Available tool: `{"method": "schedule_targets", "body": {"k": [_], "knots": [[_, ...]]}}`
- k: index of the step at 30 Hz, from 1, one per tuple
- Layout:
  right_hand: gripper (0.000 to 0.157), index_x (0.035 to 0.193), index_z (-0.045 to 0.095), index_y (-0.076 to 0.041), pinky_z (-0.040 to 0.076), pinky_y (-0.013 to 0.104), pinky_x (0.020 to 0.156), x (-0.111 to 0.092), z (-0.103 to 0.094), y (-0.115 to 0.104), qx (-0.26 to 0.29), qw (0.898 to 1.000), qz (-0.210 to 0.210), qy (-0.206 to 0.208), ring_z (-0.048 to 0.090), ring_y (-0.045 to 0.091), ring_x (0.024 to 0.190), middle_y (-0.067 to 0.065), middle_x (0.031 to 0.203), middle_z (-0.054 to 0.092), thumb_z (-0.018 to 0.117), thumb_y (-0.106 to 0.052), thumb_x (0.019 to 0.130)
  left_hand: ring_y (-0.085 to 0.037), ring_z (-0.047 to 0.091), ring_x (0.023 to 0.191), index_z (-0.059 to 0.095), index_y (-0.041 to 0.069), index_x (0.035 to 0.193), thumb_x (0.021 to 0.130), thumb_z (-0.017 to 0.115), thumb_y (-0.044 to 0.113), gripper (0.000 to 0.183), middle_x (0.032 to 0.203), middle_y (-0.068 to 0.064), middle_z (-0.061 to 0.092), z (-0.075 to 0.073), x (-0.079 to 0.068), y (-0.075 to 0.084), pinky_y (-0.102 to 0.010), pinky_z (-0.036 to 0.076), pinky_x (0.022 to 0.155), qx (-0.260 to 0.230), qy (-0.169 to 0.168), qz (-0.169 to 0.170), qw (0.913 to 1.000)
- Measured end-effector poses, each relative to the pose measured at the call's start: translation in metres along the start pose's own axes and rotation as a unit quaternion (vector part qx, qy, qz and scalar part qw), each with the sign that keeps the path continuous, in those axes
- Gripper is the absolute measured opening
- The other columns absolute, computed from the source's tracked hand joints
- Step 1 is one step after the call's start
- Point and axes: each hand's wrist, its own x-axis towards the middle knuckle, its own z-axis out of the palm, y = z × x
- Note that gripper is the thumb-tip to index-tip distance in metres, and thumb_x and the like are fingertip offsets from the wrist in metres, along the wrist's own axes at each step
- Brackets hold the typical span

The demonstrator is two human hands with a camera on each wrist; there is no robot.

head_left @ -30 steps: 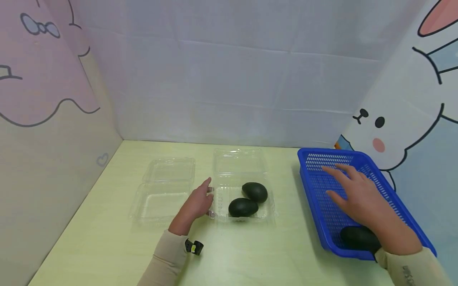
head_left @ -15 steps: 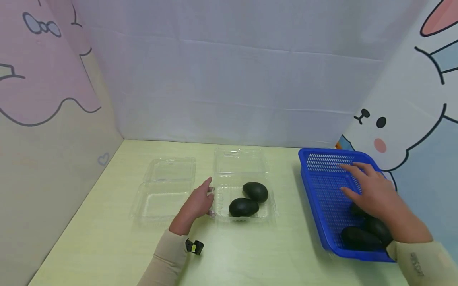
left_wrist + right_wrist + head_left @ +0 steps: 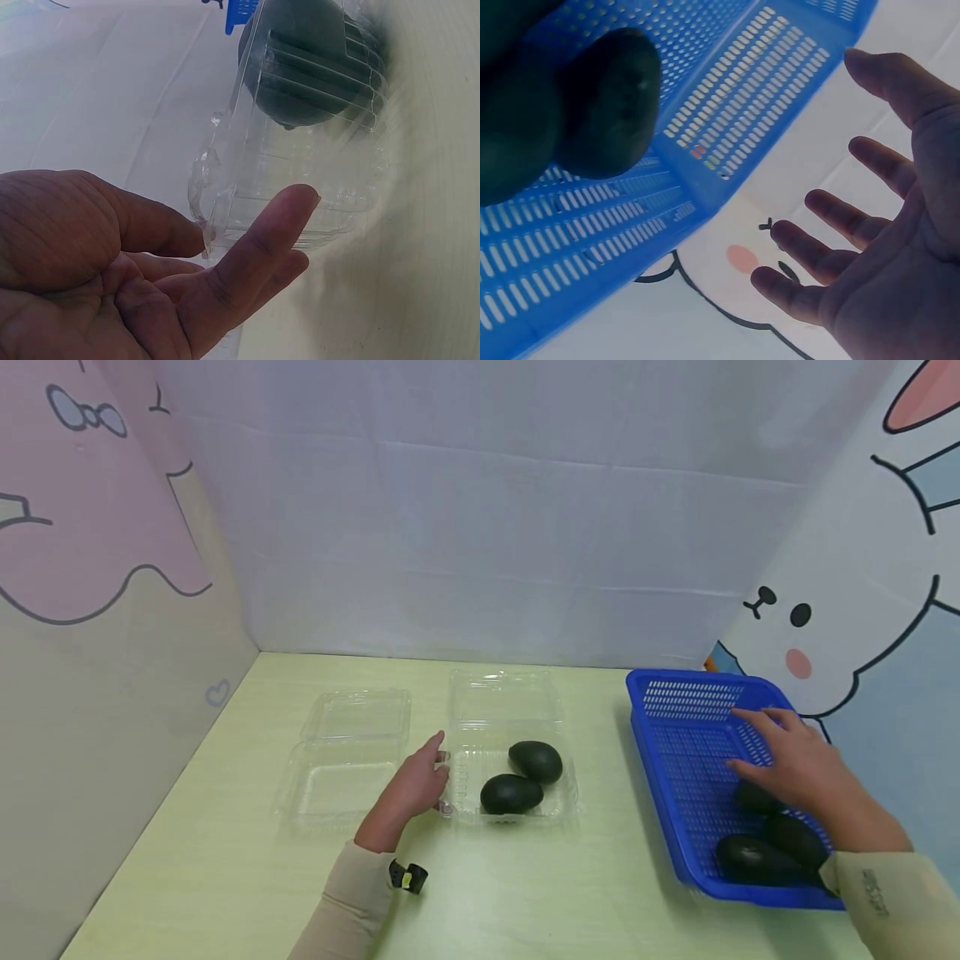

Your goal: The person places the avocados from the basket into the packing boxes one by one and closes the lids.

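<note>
My left hand grips the left edge of an open clear plastic clamshell container. In the left wrist view, the thumb is at the container's rim and the other fingers lie along its outer wall. Two dark green avocados lie in that base, one at the front and one behind it. My right hand hovers over the right side of a blue perforated basket, fingers spread and holding nothing. Three avocados show at the basket's near end, partly hidden by the right arm.
A second open clear clamshell container with nothing in it stands to the left. White cloth hangs behind the pale table. Cartoon-printed panels flank both sides, the right one close to the basket.
My right hand has shifted right over the basket, uncovering more of the avocados there. The left hand and the container with two avocados have stayed in place.
</note>
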Motion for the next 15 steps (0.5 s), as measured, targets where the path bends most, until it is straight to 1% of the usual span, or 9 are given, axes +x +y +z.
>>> {"method": "schedule_targets", "body": {"k": [6, 11, 15], "knots": [[0.092, 0.155, 0.034, -0.001, 0.027, 0.088, 0.089, 0.005, 0.005, 0.009, 0.002, 0.999, 0.017, -0.032, 0.026, 0.076, 0.123, 0.048, 0.146, 0.023, 0.081, -0.042, 0.087, -0.017, 0.065, 0.059, 0.021, -0.003, 0.162, 0.105, 0.048, 0.002, 0.062, 0.147, -0.029, 0.052, -0.001, 0.000, 0.000, -0.032, 0.053, 0.058, 0.002, 0.000, 0.003, 1.0000], [0.092, 0.153, 0.036, 0.001, 0.030, 0.087, 0.088, 0.007, 0.012, 0.014, 0.005, 0.998, 0.031, -0.051, 0.028, 0.075, 0.122, 0.049, 0.144, 0.023, 0.082, -0.041, 0.086, -0.016, 0.066, 0.059, 0.021, -0.002, 0.162, 0.106, 0.048, 0.003, 0.063, 0.147, -0.028, 0.052, -0.001, 0.000, 0.000, -0.032, 0.053, 0.060, 0.002, -0.001, -0.001, 1.0000], [0.092, 0.152, 0.036, 0.001, 0.031, 0.087, 0.087, 0.010, 0.014, 0.019, 0.006, 0.997, 0.037, -0.062, 0.028, 0.075, 0.121, 0.048, 0.143, 0.023, 0.082, -0.043, 0.086, -0.017, 0.066, 0.060, 0.021, -0.002, 0.162, 0.106, 0.048, 0.003, 0.063, 0.147, -0.028, 0.052, -0.001, 0.000, 0.001, -0.032, 0.053, 0.059, 0.001, -0.002, -0.002, 1.0000]]}}
